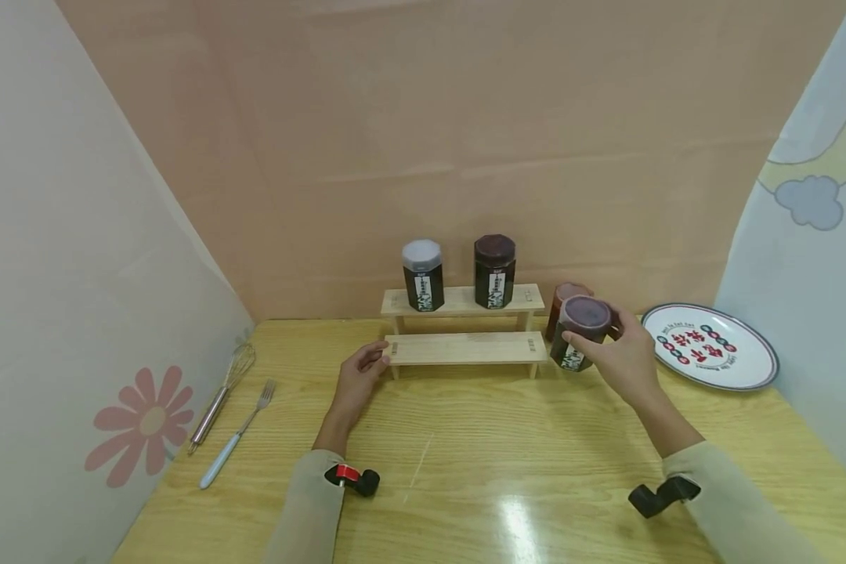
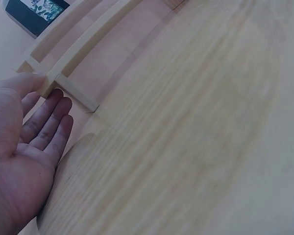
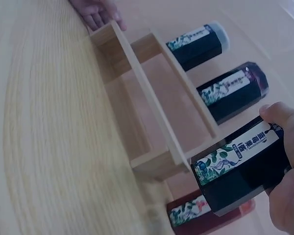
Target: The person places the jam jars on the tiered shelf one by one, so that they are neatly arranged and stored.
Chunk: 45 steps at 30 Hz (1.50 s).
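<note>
Looking dark inside, a jar [image 3: 246,180] sits gripped by the right fingers [image 1: 621,319].

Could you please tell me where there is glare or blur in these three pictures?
Head view: a white glare on the table near the bottom edge, otherwise fairly even light; left wrist view: hazy, with the table's grain softening toward the right; right wrist view: dim and slightly bluish, yet the large print on the held jar stays legible.

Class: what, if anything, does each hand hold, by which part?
The right hand holds a dark jar by its upper end; the left hand pinches the lower wooden shelf by its left end.
</note>
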### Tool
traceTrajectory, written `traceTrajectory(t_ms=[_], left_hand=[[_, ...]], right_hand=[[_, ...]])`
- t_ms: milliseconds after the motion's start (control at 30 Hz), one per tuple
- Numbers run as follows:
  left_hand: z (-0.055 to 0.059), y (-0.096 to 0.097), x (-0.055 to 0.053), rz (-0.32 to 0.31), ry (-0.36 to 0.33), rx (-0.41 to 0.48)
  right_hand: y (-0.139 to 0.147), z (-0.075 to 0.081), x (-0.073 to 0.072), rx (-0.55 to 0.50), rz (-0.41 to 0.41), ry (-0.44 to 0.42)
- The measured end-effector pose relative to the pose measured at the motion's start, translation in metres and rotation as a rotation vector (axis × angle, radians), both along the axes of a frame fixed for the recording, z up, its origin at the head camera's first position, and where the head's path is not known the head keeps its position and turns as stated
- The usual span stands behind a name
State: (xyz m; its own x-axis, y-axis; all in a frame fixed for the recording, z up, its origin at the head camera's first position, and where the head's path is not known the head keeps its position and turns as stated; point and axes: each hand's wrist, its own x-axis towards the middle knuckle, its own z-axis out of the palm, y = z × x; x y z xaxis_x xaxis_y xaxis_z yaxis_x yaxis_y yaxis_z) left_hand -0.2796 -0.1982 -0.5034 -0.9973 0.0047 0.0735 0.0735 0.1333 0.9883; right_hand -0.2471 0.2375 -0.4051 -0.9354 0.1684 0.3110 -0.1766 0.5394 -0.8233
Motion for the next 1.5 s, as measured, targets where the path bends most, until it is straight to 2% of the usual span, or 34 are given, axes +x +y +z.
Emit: traceTrajectory(t_ms=[167, 367, 633, 1000, 1167, 1300, 1500], left_hand=[[0.0, -0.001, 0.001, -0.003, 0.014, 0.007], [0.001, 0.0, 0.002, -0.01, 0.032, 0.019], [0.002, -0.002, 0.002, 0.002, 0.017, 0.002], [0.007, -0.001, 0.004, 0.005, -0.011, 0.0], [0.006, -0.002, 0.003, 0.006, 0.003, 0.006], [0.004, 0.0, 0.003, 0.013, 0.018, 0.018], [0.004, 0.002, 0.004, 0.005, 0.013, 0.03]], right_hand=[[-0.016, 0.007, 0.0, -0.008, 0.052, 0.046], [-0.038, 0.007, -0.004, -0.039, 0.12, 0.119], [-0.07, 0.002, -0.013, -0.102, 0.188, 0.045], [-0.123, 0.005, -0.022, -0.137, 0.264, 0.021], [-0.146, 0.009, -0.027, -0.163, 0.298, -0.001], [-0.158, 0.007, -0.029, -0.175, 0.335, -0.01], [-0.173, 0.003, -0.032, -0.182, 0.346, -0.022]])
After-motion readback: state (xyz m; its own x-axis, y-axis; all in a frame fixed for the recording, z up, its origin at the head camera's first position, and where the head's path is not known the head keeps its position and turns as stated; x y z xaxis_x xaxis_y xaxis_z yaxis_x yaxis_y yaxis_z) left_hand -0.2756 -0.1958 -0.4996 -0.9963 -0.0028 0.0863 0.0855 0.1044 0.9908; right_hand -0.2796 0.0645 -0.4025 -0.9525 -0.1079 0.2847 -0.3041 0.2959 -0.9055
